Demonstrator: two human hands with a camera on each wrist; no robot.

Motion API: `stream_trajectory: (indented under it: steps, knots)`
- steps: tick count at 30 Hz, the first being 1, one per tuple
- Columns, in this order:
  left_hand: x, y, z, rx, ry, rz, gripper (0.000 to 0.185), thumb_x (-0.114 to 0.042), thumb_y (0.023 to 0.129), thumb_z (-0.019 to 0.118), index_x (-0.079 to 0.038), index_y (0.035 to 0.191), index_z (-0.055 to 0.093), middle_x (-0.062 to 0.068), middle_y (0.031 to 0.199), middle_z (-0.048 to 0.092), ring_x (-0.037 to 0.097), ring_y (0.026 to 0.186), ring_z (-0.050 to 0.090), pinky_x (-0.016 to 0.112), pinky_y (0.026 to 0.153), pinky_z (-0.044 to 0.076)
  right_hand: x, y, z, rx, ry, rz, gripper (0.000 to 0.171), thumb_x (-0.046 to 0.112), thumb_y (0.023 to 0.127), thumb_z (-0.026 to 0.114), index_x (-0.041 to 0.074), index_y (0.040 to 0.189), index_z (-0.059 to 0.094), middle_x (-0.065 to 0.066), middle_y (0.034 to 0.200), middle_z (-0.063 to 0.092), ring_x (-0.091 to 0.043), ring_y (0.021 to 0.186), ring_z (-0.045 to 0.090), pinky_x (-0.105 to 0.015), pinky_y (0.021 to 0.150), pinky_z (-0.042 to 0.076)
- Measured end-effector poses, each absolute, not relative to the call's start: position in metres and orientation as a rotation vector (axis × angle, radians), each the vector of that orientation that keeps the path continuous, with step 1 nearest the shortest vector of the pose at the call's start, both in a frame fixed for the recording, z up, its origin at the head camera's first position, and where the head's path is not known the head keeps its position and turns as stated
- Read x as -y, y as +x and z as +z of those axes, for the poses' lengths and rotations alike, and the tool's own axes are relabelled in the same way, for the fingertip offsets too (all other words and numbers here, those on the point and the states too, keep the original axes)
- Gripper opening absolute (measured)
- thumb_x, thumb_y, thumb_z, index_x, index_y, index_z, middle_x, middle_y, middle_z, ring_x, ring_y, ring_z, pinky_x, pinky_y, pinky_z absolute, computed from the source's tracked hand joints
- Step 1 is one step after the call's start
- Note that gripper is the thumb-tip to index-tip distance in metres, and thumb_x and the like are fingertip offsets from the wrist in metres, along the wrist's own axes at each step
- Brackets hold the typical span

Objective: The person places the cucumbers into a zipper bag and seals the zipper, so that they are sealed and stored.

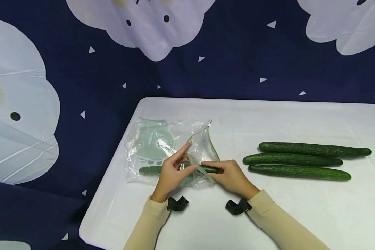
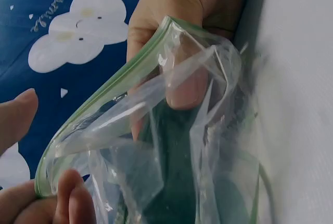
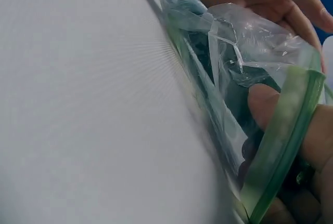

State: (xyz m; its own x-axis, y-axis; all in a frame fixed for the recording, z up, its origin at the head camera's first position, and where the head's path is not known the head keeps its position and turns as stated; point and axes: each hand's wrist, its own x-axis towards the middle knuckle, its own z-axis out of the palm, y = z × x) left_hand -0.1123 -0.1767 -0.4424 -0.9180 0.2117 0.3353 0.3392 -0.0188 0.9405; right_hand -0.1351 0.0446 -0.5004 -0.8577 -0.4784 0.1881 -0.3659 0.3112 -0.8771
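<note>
— What are the hands doing?

— The left hand point(image 1: 172, 172) pinches the green zip edge of a clear plastic bag point(image 1: 162, 147), thumb and fingers curled on the strip so the mouth stands up off the table. The left wrist view shows that strip running between the fingertips, with the film crumpled below it.

— And the other one?

— The right hand point(image 1: 232, 177) grips the end of a cucumber point(image 1: 151, 170) at the bag's mouth, fingers curled over it. The right wrist view shows a finger pressed against the green strip from inside the film.

— Where does that cucumber lie relative to the hands?

— It lies flat under both hands, running left from the right hand, beneath the left hand, and on into the bag. Its far end shows through the film to the left of the left hand.

— And where does the bag sit?

— Toward the left edge of the white table point(image 1: 268, 215), nearer the front-left corner than the back.

— Anything else on the table?

— Three cucumbers point(image 1: 295, 159) lie side by side toward the right edge, lengthwise along the table and well apart from the hands.
</note>
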Motion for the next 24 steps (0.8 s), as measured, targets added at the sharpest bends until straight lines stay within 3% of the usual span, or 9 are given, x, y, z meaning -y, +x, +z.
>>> stream_trajectory:
  steps: [3,6,10,12,13,17,21,24]
  knots:
    - [0.1761,-0.113,-0.444,2.147,-0.425,-2.038,0.061,0.005,0.077,0.073,0.006,0.133,0.048,0.019,0.127,0.055,0.043,0.09,0.054,0.043,0.081,0.049,-0.0458,-0.1351,-0.5007,-2.462,-0.776,-1.605,0.038,0.023,0.08,0.075,0.026,0.117,0.068,0.008,0.105,0.068,-0.005,0.051,0.054,-0.024,0.049,0.048]
    - [0.1744,-0.1127,-0.4448,2.13,-0.294,-2.019,0.058,0.001,0.076,0.076,0.004,0.129,0.053,0.016,0.119,0.061,0.036,0.081,0.057,0.032,0.069,0.05,-0.0456,-0.1351,-0.5011,-2.488,-0.756,-1.624,0.037,0.028,0.079,0.075,0.026,0.115,0.069,0.01,0.103,0.068,-0.005,0.047,0.049,-0.024,0.046,0.045]
    - [0.1722,-0.1114,-0.445,2.102,-0.261,-2.018,0.058,0.002,0.075,0.076,0.004,0.128,0.054,0.014,0.122,0.06,0.022,0.072,0.055,0.023,0.06,0.045,-0.0446,-0.1357,-0.502,-2.561,-0.687,-1.663,0.035,0.036,0.078,0.075,0.029,0.112,0.07,0.01,0.069,0.064,-0.005,0.042,0.038,-0.023,0.039,0.037]
    - [0.1727,-0.1108,-0.445,2.102,-0.28,-2.01,0.058,0.004,0.075,0.075,0.005,0.129,0.053,0.015,0.124,0.059,0.019,0.07,0.053,0.023,0.059,0.045,-0.0442,-0.1366,-0.5027,-2.563,-0.64,-1.696,0.035,0.038,0.077,0.075,0.029,0.11,0.071,0.01,0.063,0.061,-0.005,0.04,0.034,-0.023,0.037,0.034]
    - [0.1733,-0.1107,-0.4452,2.111,-0.29,-2.0,0.058,0.005,0.076,0.074,0.005,0.129,0.052,0.015,0.124,0.058,0.017,0.069,0.052,0.022,0.059,0.045,-0.044,-0.1371,-0.5029,-2.55,-0.622,-1.712,0.035,0.038,0.076,0.076,0.029,0.109,0.071,0.009,0.064,0.061,-0.005,0.041,0.035,-0.023,0.037,0.035]
    - [0.1764,-0.111,-0.4466,2.152,-0.317,-1.988,0.058,0.006,0.077,0.072,0.004,0.131,0.05,0.015,0.127,0.056,0.018,0.069,0.051,0.021,0.06,0.046,-0.0434,-0.1391,-0.5029,-2.491,-0.611,-1.733,0.036,0.034,0.076,0.077,0.025,0.11,0.071,0.01,0.097,0.069,-0.006,0.045,0.043,-0.023,0.042,0.041]
    - [0.1792,-0.1125,-0.4481,2.173,-0.329,-2.013,0.059,0.005,0.078,0.071,0.004,0.133,0.048,0.014,0.13,0.054,0.026,0.074,0.052,0.021,0.064,0.047,-0.0442,-0.1397,-0.5016,-2.553,-0.672,-1.663,0.037,0.036,0.075,0.077,0.024,0.11,0.072,0.011,0.103,0.068,-0.004,0.058,0.056,-0.023,0.05,0.047]
    - [0.1809,-0.1127,-0.4486,2.188,-0.327,-2.007,0.058,0.005,0.078,0.072,0.005,0.132,0.049,0.014,0.13,0.054,0.029,0.076,0.052,0.021,0.065,0.047,-0.0455,-0.14,-0.5011,-2.662,-0.768,-1.576,0.039,0.04,0.075,0.077,0.024,0.11,0.072,0.013,0.105,0.067,-0.004,0.083,0.064,-0.025,0.069,0.052]
